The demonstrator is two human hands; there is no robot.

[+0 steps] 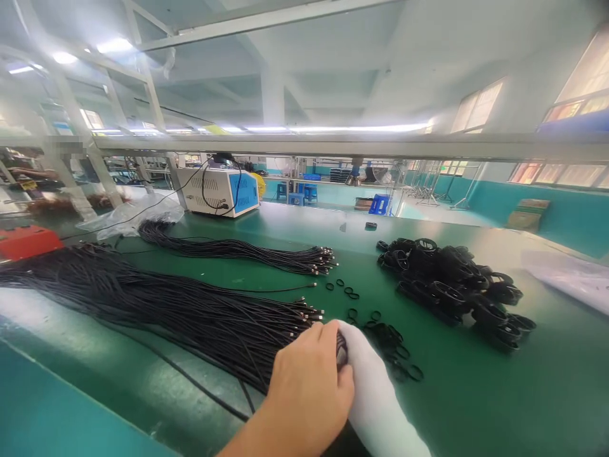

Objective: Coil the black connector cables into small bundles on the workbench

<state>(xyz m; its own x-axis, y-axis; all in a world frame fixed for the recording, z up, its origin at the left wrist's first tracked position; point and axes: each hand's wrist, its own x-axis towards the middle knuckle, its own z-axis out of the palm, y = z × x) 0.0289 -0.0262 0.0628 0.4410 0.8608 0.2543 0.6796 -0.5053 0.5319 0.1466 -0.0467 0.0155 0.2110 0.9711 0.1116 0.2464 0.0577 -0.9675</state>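
Note:
My left hand (309, 374), bare, is closed around a small dark ribbed bundle that looks like coiled black cable (341, 350); most of it is hidden by the fingers. Pressed against its other side is my right hand (366, 365), in a white covering, its fingers mostly out of sight. Just left of the hands spreads a thick layer of long black cables (190, 304) with metal-tipped ends. Small black rings (352, 313) and a little dark heap of bands (387, 336) lie beyond and to the right of the hands.
A pile of coiled black cables (447, 273) sits to the right. A second cable bundle (238, 249) stretches across the green table (304, 222). A white-and-blue machine (216, 190) stands behind, with clear plastic (133, 212) beside it. A red box (28, 242) is at far left.

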